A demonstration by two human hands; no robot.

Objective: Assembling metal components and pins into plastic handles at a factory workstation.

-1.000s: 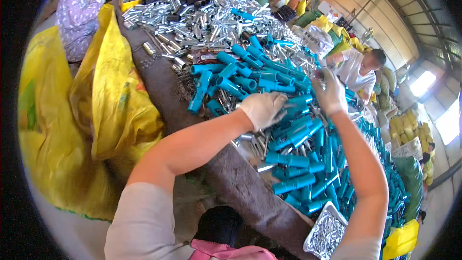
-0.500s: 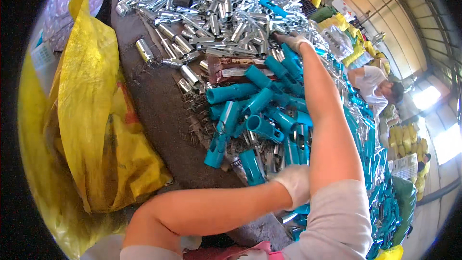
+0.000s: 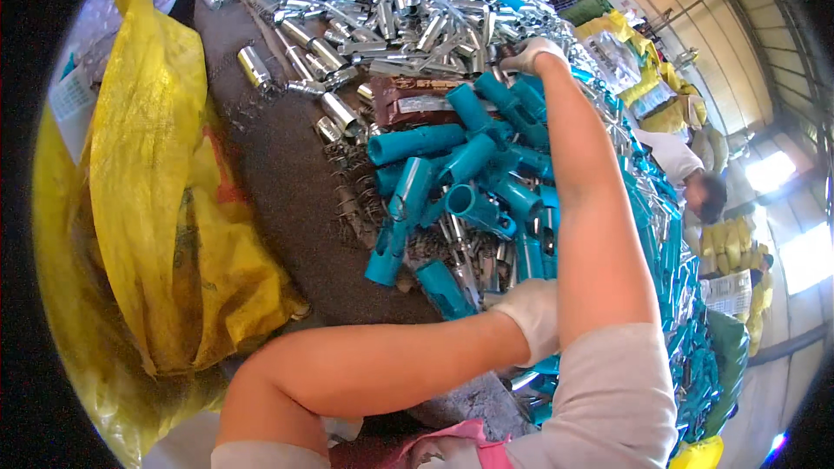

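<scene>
My left hand (image 3: 528, 311), in a white glove, is at the near edge of a heap of teal plastic tubes (image 3: 415, 146) with cut-out slots. Its fingers point down among loose metal parts and are mostly hidden. Farther off, my gloved right hand (image 3: 532, 56) reaches the border between the teal tubes and a pile of shiny silver metal tubes and rods (image 3: 382, 26). The fingertips look dark there, and what they hold, if anything, is unclear. A brown plastic packet (image 3: 415, 102) lies between the two heaps.
A crumpled yellow woven sack (image 3: 156, 174) hangs along the left side of the dark work surface (image 3: 269, 174). Rusty springs or coils (image 3: 349, 195) lie beside the teal tubes. Another person (image 3: 682, 165) bends over at the right, near stacked yellow sacks (image 3: 725, 247).
My right hand has shifted slightly up the heap. My left hand has moved up a little, and the person at the right has bent lower.
</scene>
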